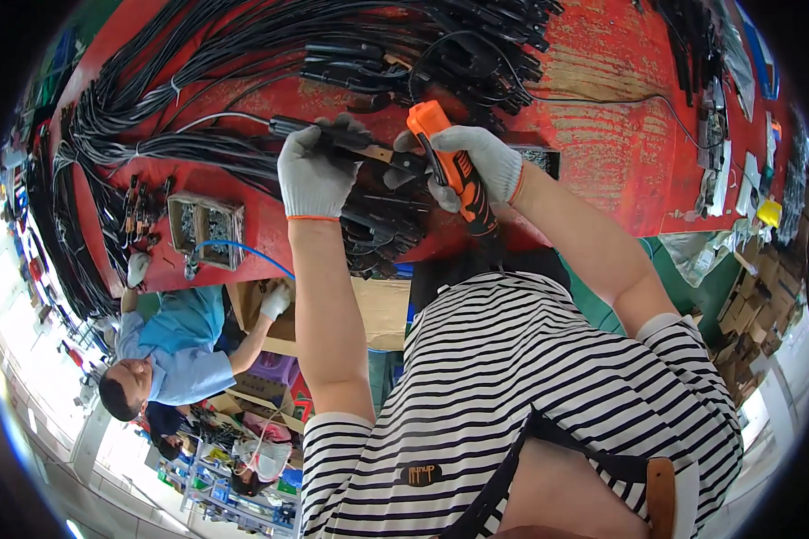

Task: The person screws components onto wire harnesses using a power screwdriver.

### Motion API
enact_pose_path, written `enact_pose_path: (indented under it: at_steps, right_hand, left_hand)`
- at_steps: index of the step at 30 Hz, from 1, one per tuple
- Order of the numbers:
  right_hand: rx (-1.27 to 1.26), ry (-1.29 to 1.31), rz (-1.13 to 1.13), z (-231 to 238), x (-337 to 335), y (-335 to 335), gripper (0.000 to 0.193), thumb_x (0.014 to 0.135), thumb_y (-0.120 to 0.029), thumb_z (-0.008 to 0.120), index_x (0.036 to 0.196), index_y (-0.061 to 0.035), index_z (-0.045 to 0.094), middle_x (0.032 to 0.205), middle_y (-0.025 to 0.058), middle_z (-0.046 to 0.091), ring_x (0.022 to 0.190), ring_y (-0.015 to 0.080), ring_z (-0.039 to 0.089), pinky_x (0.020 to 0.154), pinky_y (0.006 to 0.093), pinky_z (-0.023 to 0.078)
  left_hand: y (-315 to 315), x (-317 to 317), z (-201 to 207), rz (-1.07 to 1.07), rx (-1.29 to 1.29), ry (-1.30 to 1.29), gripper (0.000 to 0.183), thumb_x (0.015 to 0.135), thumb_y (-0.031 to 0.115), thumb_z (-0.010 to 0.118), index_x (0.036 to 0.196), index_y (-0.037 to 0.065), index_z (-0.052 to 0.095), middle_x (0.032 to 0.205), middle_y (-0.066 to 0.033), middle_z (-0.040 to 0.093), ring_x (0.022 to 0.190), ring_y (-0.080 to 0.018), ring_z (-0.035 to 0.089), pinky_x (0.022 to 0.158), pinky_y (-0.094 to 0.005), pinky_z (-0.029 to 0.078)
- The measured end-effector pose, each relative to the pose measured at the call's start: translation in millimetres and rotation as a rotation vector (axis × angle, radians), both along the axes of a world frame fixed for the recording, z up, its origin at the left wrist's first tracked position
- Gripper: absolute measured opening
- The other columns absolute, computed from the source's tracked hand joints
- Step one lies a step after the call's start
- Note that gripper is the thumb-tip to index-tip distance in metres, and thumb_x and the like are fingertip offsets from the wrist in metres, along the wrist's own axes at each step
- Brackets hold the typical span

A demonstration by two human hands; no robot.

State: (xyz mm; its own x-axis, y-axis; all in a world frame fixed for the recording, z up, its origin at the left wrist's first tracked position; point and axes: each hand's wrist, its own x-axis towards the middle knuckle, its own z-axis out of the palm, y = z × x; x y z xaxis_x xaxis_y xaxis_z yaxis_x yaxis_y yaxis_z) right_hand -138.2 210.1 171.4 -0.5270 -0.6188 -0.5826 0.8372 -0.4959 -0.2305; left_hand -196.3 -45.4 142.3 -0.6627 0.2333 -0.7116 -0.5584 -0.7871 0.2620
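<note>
My left hand point(315, 184), in a white glove, grips a black handle-like part point(349, 139) over the red table. A grey cable runs into its left end, and a tan strip point(377, 154) shows at its right. In my right hand point(487, 154), also gloved, is an orange-and-black power tool point(461, 172), its orange end pointing up and away. The tool's black front is close to the strip's right end; whether they touch I cannot tell. Similar black parts point(377, 216) lie in a pile below my hands.
Bundled black cables point(198, 148) spread across the red table point(593, 135), with more black parts point(346, 67) at the far side. A small box of metal pieces point(232, 211) and a blue hose point(252, 251) lie at left. There a co-worker point(175, 350) in white gloves works. Cardboard point(760, 305) is stacked right.
</note>
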Motion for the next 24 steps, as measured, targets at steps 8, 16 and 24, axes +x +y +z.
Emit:
enact_pose_path:
  at_steps: [8, 16, 24]
  right_hand:
    - [-0.126, 0.003, -0.081, 8, 14, -24, 0.044, 0.095, -0.036, 0.062, 0.127, -0.0068, 0.061, 0.106, 0.0202, 0.070, 0.056, 0.0170, 0.062, 0.053, 0.0315, 0.053]
    - [-0.018, 0.120, -0.037, 14, 27, -38, 0.050, 0.089, -0.043, 0.066, 0.126, -0.0092, 0.064, 0.116, 0.0264, 0.067, 0.058, 0.0179, 0.066, 0.054, 0.0319, 0.056]
    - [0.010, 0.116, -0.035, 18, 38, -48, 0.047, 0.093, -0.042, 0.064, 0.127, -0.0089, 0.064, 0.116, 0.0274, 0.065, 0.060, 0.0185, 0.068, 0.057, 0.0335, 0.058]
  left_hand:
    - [-30, 19, -17, 0.070, -0.087, 0.163, 0.015, 0.103, 0.012, 0.059, 0.115, 0.003, 0.062, 0.114, -0.0179, 0.069, 0.108, -0.0351, 0.067, 0.103, -0.0562, 0.054]
    - [-29, 24, -5, -0.055, -0.265, -0.019, 0.032, 0.098, 0.045, 0.073, 0.097, 0.015, 0.065, 0.082, -0.0024, 0.069, 0.074, -0.0185, 0.066, 0.062, -0.0342, 0.049]
    - [-26, 51, -3, 0.056, -0.086, 0.081, 0.026, 0.102, 0.034, 0.069, 0.098, 0.009, 0.065, 0.086, -0.0080, 0.069, 0.082, -0.0248, 0.070, 0.073, -0.0414, 0.061]
